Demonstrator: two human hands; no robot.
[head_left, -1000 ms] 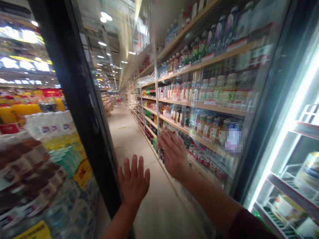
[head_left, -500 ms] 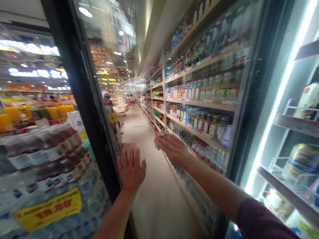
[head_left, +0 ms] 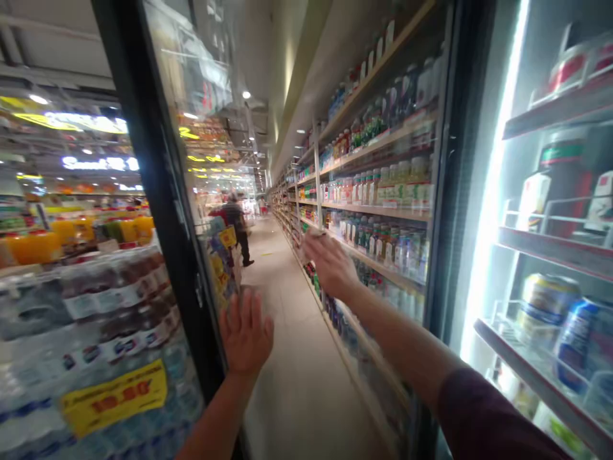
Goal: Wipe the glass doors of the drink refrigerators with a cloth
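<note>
At an open cooler door in a supermarket, two bare hands reach out to a tall glass pane (head_left: 297, 399) set in a black frame (head_left: 165, 211). The right hand (head_left: 332, 265) lies fairly flat, fingers together, over what looks like a pale cloth (head_left: 307, 241) near the middle of the pane; blur hides how firmly it is held. The left hand (head_left: 246, 335) is open, fingers spread, palm to the glass just beside the frame, and appears to hold nothing.

Wiping seems under way rather than finished, judging by the cloth against the glass. Reflections and blur make it impossible to tell which parts are done and which are left.

To the right, the lit cooler's wire-fronted racks (head_left: 555, 249) hold a blue can (head_left: 575, 345), a yellow-topped pack (head_left: 546, 300), a white carton (head_left: 534, 198) and other drinks. Long shelves (head_left: 378, 212) showing in the pane carry rows of bottles. To the left, plastic-wrapped packs of dark drink bottles (head_left: 115, 287) are stacked behind a yellow price sign (head_left: 115, 399).
</note>
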